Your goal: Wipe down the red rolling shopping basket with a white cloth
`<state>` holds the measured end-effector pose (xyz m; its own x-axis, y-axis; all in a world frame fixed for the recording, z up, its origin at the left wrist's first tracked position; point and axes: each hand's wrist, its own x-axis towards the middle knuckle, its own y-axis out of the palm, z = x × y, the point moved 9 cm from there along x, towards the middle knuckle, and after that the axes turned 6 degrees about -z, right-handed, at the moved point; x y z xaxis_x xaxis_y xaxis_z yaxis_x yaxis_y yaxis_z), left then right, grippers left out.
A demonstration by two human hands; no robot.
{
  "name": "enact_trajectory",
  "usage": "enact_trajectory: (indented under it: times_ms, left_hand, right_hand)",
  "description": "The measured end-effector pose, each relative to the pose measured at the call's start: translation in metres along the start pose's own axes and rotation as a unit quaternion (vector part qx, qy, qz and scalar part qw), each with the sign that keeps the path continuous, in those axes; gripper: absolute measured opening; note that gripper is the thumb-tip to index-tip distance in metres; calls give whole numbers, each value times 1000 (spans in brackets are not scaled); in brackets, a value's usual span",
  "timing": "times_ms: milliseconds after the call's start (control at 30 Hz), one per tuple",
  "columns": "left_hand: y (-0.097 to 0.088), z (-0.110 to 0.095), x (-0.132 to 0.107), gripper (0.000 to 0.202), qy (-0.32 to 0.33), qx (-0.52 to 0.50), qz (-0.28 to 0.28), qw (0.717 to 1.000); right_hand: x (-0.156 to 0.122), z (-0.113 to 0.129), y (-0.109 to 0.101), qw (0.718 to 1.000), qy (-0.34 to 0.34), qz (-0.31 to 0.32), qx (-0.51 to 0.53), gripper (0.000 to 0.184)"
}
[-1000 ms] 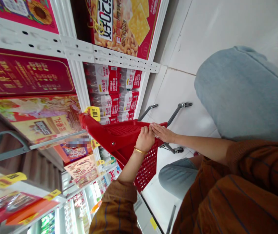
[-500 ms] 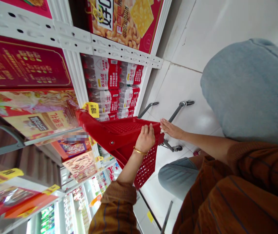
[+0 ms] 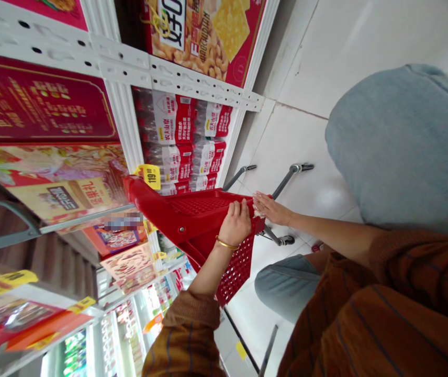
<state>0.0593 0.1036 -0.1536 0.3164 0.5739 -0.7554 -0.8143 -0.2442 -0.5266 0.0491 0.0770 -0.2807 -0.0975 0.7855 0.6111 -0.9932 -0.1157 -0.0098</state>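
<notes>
The picture is turned on its side, with shelf tops toward the left. A red plastic shopping cart with a perforated basket stands before me. My left hand, wearing a gold bracelet, is closed over the cart's rim, fingers bent across its edge. Close beside it, my right hand lies against the end of the rim with fingers stretched together. Under those fingers a small whitish cloth or tissue is pressed to the red plastic, mostly hidden.
Grey legs with casters carry the cart on the tiled floor. Shelves hold bottled water packs and gift boxes. A yellow price tag is near the cart's handle end. My knees flank the near side.
My right hand has slid slightly left in the picture with the whitish cloth, farther onto the rim and closer to my left hand. My left hand and the cart stay almost still.
</notes>
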Motion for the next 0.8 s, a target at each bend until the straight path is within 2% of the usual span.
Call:
enact_trajectory:
  times_ms: [133, 233, 467, 633, 733, 800]
  left_hand:
    - [-1, -1, 0, 44, 5, 5, 2, 1000]
    - [-1, -1, 0, 44, 6, 4, -1, 1000]
    - [0, -1, 1, 45, -6, -10, 0, 1000]
    - [-2, 0, 2, 45, -3, 5, 8, 1000]
    - [-11, 5, -4, 46, -1, 0, 13, 1000]
    - [-22, 15, -15, 46, -23, 1, 5, 1000]
  right_hand:
    - [-19, -15, -9, 1000, 12, -15, -1, 69]
    - [-21, -17, -9, 999, 28, -11, -9, 68]
    - [2, 4, 2, 999, 27, -6, -29, 69]
    - [20, 19, 2, 1000, -2, -24, 2, 71]
    - [24, 22, -1, 1000, -14, -16, 8, 71]
    - [26, 22, -3, 1000, -16, -14, 9, 70]
